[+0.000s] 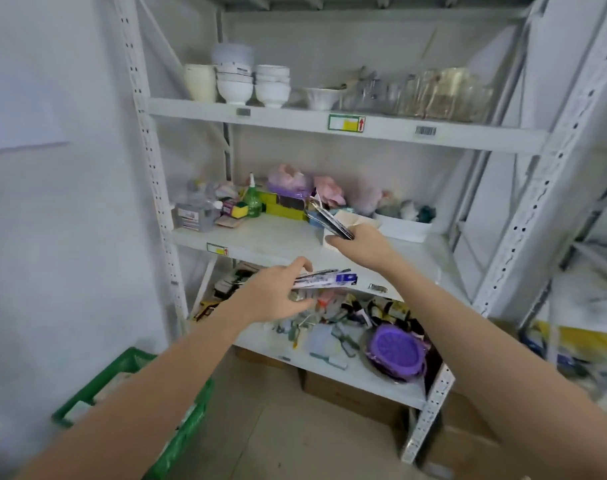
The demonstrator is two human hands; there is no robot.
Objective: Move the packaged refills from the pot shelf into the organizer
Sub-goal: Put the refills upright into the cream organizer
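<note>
White metal shelving unit [329,129], three visible tiers; the front strip of the middle shelf [267,237] is bare board, with clutter along its back. Left hand [277,296]: fingers and thumb pinch a flat bundle of packaged refills [326,278], held level in front of the middle shelf's front edge, above the lower tier. Right hand [360,245]: fingers curl round a second refill pack [329,220], tilted up over the white organizer tray [402,228] at the right of the middle shelf. Tray contents: blurred, not identifiable. Top tier: stacked white bowls [253,84], glass jars [444,93]. Lower tier: mixed small items, purple lid [397,351]. Floor left: green crate [177,427].
</note>
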